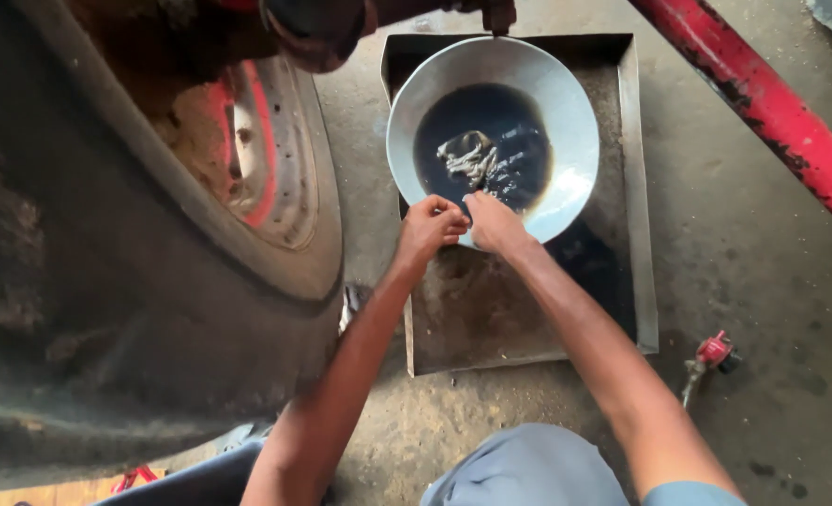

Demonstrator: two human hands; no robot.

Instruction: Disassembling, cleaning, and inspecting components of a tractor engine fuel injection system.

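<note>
knees: grey trousers [528, 468] sit closest to the lens, at 6 o'clock, so the person is crouched low over the work.
forearms: both reach up from 6 towards the middle, meeting just short of the bowl's near edge.
left hand [430, 228]: curled into a loose fist, fingertips pinched on something small that I can't make out, just beside the rim.
right hand [493, 223]: fingers bunched too, touching the left hand and resting at the near lip of the metal bowl [566, 112].
bowl: sits in the far half of a flat steel tray [636, 187] on the concrete floor, part full of dark oily liquid [491, 131] with a pale lump in it.
tip: I'd say keep both hands over the bowl so drips fall back in, and don't lean on the rim or it might tip.
at 9 o'clock: big tyre and red wheel rim [266, 159].
at 3 o'clock: little red-capped tool [713, 354] on the floor.
at 1 o'clock: red painted bar [763, 98].
</note>
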